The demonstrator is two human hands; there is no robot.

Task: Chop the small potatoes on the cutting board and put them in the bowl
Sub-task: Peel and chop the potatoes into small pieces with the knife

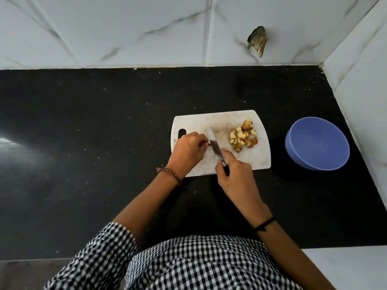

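Knife [215, 145] gripped in my right hand [235, 174], fingers curled round the handle, blade over the middle of the cutting board [222, 122]. Left hand [187, 152] pinches a potato piece [208, 142] against the blade. Chopped potatoes [243, 138] piled on the board's right part; bowl [318, 141] right of the board.

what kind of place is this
Most likely a home kitchen corner: a black countertop against marble-look wall tiles, a white cutting board with chopped potato pieces, and a knife in the right hand. A blue bowl stands beside the board.
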